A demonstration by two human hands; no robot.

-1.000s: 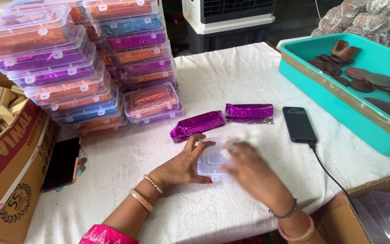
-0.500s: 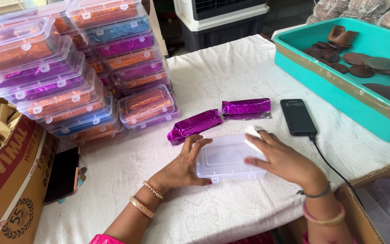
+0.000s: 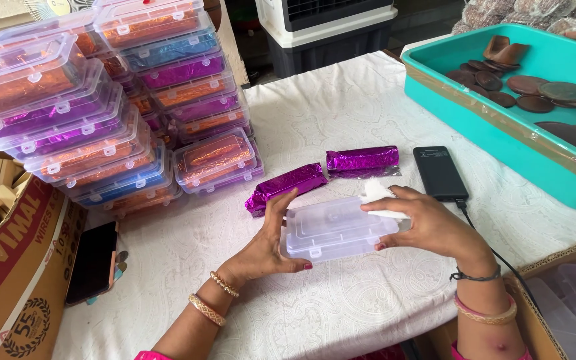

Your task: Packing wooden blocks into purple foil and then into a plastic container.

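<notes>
A clear plastic box [image 3: 331, 229] with its lid down lies between both my hands above the white tablecloth. My left hand [image 3: 269, 245] grips its left end. My right hand [image 3: 431, 225] holds its right end and pinches a piece of white tissue [image 3: 376, 195] against the lid. Just beyond the box lie two purple foil-wrapped bars, one [image 3: 285, 186] close to my left fingers and one [image 3: 362, 160] further right.
Stacks of clear boxes filled with orange, purple and blue bars [image 3: 101, 100] stand at the left. A teal tray [image 3: 501, 127] with brown discs sits at the right, a black phone [image 3: 439, 173] on a cable beside it. Cardboard boxes [image 3: 15, 267] flank the table; another phone [image 3: 92, 262] lies left.
The box has been lifted slightly and turned lengthwise between my hands. My right hand moved from on top of it to its right end, with the tissue now showing.
</notes>
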